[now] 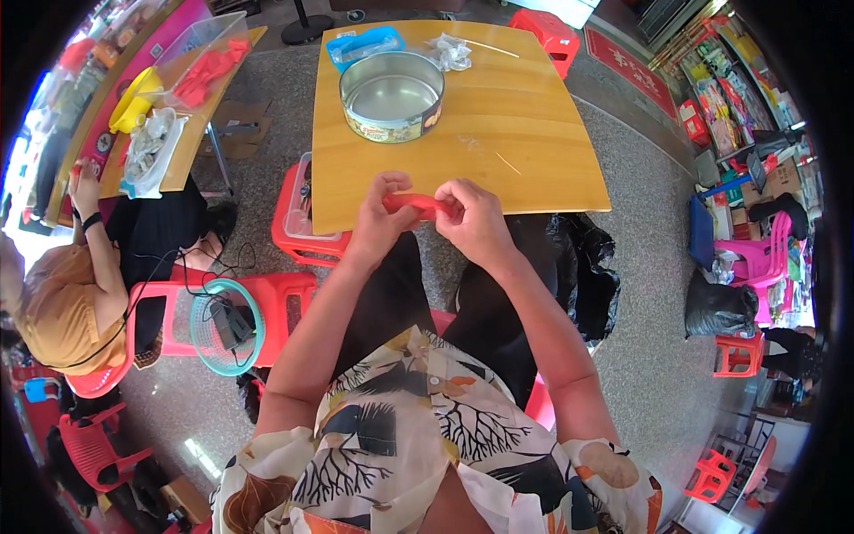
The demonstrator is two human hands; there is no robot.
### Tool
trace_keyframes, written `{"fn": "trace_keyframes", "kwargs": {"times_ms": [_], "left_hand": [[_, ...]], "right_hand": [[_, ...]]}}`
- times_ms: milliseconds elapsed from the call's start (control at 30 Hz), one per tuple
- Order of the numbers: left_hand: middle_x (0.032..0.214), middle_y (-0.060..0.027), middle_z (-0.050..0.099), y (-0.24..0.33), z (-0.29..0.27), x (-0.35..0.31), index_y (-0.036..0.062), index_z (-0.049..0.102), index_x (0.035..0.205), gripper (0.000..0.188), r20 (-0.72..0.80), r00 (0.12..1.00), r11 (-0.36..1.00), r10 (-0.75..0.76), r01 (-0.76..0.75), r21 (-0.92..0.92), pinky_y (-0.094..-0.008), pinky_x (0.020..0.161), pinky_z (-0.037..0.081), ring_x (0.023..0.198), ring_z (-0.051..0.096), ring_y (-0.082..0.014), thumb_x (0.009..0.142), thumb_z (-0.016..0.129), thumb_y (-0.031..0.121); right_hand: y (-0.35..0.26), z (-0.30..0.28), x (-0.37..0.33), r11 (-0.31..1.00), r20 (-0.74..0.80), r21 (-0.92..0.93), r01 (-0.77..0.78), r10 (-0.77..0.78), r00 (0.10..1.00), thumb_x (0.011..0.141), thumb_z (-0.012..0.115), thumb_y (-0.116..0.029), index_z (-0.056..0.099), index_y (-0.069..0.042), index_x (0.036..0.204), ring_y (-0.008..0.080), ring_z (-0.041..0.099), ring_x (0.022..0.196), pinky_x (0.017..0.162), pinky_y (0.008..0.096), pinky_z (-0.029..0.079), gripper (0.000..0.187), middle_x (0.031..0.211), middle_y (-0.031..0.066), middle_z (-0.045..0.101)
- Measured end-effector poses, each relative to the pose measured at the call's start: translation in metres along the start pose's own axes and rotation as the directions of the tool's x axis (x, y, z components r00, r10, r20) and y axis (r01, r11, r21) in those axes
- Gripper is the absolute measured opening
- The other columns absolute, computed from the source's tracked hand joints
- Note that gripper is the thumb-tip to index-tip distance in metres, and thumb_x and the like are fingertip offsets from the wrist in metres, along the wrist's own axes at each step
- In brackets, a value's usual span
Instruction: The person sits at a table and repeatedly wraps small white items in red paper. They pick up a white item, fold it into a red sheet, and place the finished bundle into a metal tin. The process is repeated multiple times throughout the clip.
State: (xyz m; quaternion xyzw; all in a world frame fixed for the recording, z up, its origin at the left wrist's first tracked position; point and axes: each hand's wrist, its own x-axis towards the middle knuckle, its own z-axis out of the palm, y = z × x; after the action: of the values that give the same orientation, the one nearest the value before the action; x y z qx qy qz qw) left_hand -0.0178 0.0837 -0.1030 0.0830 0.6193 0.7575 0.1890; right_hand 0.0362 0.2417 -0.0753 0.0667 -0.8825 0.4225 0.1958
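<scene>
Red strip (416, 203) pinched, left hand (380, 219), right hand (477, 222)

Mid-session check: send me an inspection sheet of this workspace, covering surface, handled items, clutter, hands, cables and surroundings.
Surface: wood-grain table, pale specks near the middle.
Handled items: red flexible piece, material unclear.
Clutter: round metal tin, blue tray, crumpled clear plastic, two thin sticks.
Hands: left hand and right hand both grip the red flexible piece.
Cables: thin black cables near a teal basket, left.
Surroundings: seated person left; stocked shelves right.
</scene>
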Motion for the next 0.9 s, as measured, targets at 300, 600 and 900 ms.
{"fn": "trace_keyframes", "kwargs": {"times_ms": [300,600,900], "left_hand": [[0.102,-0.0041,0.064,0.013,-0.009,0.002,0.0032,0.060,0.109,0.022,0.244,0.969,0.999,-0.043,0.034,0.040,-0.0237,0.081,0.052,0.092,0.062,-0.0097,0.088,0.058,-0.002],[0.095,-0.0031,0.065,-0.004,-0.020,-0.006,0.0033,0.060,0.100,0.014,0.229,0.965,0.983,0.126,-0.153,0.103,-0.0230,0.080,0.050,0.085,0.062,-0.0086,0.087,0.065,-0.001],[0.094,-0.0015,0.062,0.007,-0.010,-0.011,0.0059,0.059,0.098,0.010,0.202,0.979,0.969,-0.036,0.084,-0.234,-0.0223,0.075,0.053,0.080,0.061,-0.0083,0.090,0.064,0.005]], "right_hand": [[0.021,-0.015,0.003,0.980,0.117,0.138,-0.142,0.126,0.985,0.082,0.061,-0.004,0.060,-0.001,0.091,0.0214,0.061,0.066,0.060,0.0322,0.049,0.010,0.080,0.0109,0.063],[0.021,-0.021,-0.002,0.871,0.261,0.412,-0.267,0.168,0.951,0.090,0.064,-0.014,0.058,-0.001,0.100,0.0083,0.058,0.070,0.062,0.0238,0.048,0.018,0.082,0.0036,0.062],[0.027,-0.010,-0.013,0.720,0.214,0.599,-0.350,0.277,0.937,0.085,0.069,-0.007,0.058,-0.003,0.097,0.0065,0.057,0.077,0.069,0.0226,0.048,0.016,0.087,-0.0006,0.061]]}}
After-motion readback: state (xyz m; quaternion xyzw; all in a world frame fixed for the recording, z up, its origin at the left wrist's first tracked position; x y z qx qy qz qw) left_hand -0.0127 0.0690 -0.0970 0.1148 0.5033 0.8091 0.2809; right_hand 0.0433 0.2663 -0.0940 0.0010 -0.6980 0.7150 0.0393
